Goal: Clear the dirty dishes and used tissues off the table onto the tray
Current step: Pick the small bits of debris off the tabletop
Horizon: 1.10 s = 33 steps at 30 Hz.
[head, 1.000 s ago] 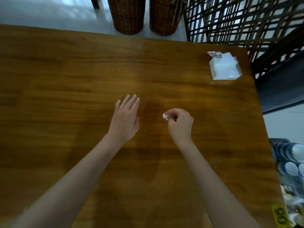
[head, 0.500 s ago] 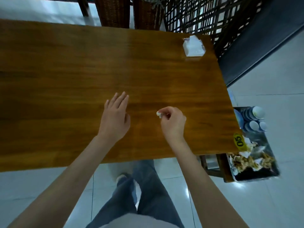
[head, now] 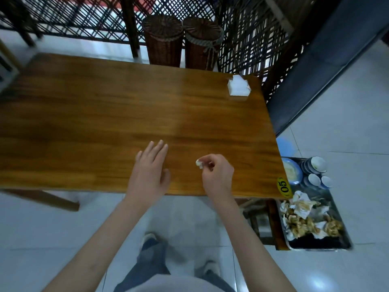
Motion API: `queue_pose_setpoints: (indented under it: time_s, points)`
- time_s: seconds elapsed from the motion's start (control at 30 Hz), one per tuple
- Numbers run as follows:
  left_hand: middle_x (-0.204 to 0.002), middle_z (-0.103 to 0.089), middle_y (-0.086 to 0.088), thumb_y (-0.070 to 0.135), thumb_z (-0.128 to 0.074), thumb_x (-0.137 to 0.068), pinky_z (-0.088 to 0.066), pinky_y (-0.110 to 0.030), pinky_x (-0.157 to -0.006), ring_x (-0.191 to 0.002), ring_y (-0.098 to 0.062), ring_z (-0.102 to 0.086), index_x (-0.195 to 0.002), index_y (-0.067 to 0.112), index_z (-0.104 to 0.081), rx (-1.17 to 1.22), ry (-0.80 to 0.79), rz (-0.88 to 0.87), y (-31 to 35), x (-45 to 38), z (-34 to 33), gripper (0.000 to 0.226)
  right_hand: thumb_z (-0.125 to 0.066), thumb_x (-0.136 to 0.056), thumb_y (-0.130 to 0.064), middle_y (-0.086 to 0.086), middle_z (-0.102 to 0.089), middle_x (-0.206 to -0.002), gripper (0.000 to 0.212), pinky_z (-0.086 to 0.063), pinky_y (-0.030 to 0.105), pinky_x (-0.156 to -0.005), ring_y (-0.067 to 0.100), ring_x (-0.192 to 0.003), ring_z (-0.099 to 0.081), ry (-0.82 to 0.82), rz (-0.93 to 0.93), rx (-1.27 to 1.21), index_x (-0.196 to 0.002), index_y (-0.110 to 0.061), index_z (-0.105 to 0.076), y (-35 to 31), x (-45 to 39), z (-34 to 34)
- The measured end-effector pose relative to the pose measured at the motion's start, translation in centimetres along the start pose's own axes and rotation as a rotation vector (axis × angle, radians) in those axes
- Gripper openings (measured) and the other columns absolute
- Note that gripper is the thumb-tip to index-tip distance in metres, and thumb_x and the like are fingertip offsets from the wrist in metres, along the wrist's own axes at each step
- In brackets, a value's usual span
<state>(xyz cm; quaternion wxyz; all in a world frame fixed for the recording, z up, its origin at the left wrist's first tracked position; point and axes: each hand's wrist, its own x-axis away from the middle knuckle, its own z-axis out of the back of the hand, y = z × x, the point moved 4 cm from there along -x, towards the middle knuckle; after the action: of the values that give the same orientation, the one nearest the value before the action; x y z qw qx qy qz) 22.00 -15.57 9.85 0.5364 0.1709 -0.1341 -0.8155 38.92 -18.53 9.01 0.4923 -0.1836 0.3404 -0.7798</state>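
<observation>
Tissue scrap [head: 199, 163] is pinched in your right hand [head: 217, 174] over the table's [head: 105, 123] near edge. Your left hand [head: 150, 171] lies flat, fingers straight. Tray [head: 345, 239] sits beyond the near right corner.

A wooden table [head: 105, 127] is carrying a white napkin pack [head: 239, 88] at its far right corner.

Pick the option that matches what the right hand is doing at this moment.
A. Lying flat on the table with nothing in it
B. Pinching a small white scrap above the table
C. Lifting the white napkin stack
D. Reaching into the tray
B: the right hand has its fingers curled, with a small white scrap pinched at the fingertips over the table, well short of the tray.
</observation>
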Motion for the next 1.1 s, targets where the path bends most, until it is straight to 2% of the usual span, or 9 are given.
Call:
queue_pose_setpoints:
  time_s: [0.1,0.3,0.5,0.6,0.77,0.97,1.1]
  points:
    - [-0.149,-0.034,-0.008,0.014,-0.055,-0.087,-0.013,-0.040,-0.112,-0.141,-0.027,-0.023,-0.141,0.008,-0.038,0.006,0.027,-0.007,3.2,1.4,0.0,0.057,-0.062,-0.087,-0.007,-0.004,-0.065,-0.090,0.012,-0.041,0.007,-0.069,0.005,-0.084,-0.057,0.011,0.036,-0.017,-0.085,-0.017,-0.069,1.9,0.8,2.6]
    - [-0.149,-0.034,-0.007,0.013,-0.054,-0.088,-0.012,-0.040,-0.112,-0.142,-0.024,-0.021,-0.141,0.008,-0.038,0.028,0.084,0.023,10.7,4.2,-1.1,0.056,-0.063,-0.085,-0.004,-0.003,-0.067,-0.085,0.014,-0.043,0.008,-0.067,0.006,-0.077,-0.059,0.016,0.138,-0.047,-0.082,-0.015,-0.070,5.4,2.3,8.7]
    - [-0.148,-0.036,-0.007,0.011,-0.057,-0.087,-0.012,-0.040,-0.110,-0.141,-0.025,-0.024,-0.139,0.008,-0.041,0.064,0.116,0.023,16.0,5.7,-3.5,0.055,-0.065,-0.084,-0.005,-0.002,-0.065,-0.082,0.010,-0.042,0.008,-0.067,0.005,-0.073,-0.056,0.024,0.158,-0.089,-0.080,-0.012,-0.070,8.6,3.5,12.9]
    - [-0.148,-0.036,-0.006,0.011,-0.057,-0.088,-0.013,-0.040,-0.111,-0.141,-0.023,-0.023,-0.140,0.009,-0.040,0.069,0.098,0.012,17.9,6.0,-4.8,0.055,-0.065,-0.084,-0.005,-0.002,-0.066,-0.082,0.009,-0.039,0.004,-0.061,0.000,-0.070,-0.052,0.041,0.123,-0.109,-0.081,-0.012,-0.071,10.4,3.5,14.5]
    - [-0.148,-0.036,-0.007,0.011,-0.056,-0.088,-0.011,-0.038,-0.111,-0.141,-0.024,-0.023,-0.140,0.009,-0.040,0.060,0.041,-0.040,19.6,4.2,-6.4,0.055,-0.065,-0.085,-0.007,-0.002,-0.065,-0.084,0.009,-0.040,0.005,-0.061,0.000,-0.070,-0.051,0.058,0.043,-0.094,-0.083,-0.013,-0.071,12.6,2.8,16.2]
    - [-0.151,-0.032,-0.004,0.015,-0.055,-0.090,-0.007,-0.037,-0.112,-0.143,-0.021,-0.019,-0.142,0.012,-0.037,0.069,-0.028,-0.080,21.6,1.4,-8.4,0.055,-0.062,-0.087,-0.006,0.000,-0.066,-0.087,0.011,-0.050,0.024,-0.073,0.008,-0.078,-0.057,0.109,-0.048,-0.081,-0.086,-0.011,-0.071,15.4,1.6,18.9]
    - [-0.149,-0.035,-0.006,0.013,-0.057,-0.089,-0.010,-0.040,-0.112,-0.141,-0.024,-0.023,-0.141,0.010,-0.040,0.077,-0.040,-0.125,22.6,-0.2,-9.2,0.055,-0.061,-0.087,-0.006,0.000,-0.067,-0.086,0.011,-0.048,0.017,-0.070,0.006,-0.077,-0.056,0.156,-0.076,-0.088,-0.086,-0.012,-0.071,16.5,0.8,19.6]
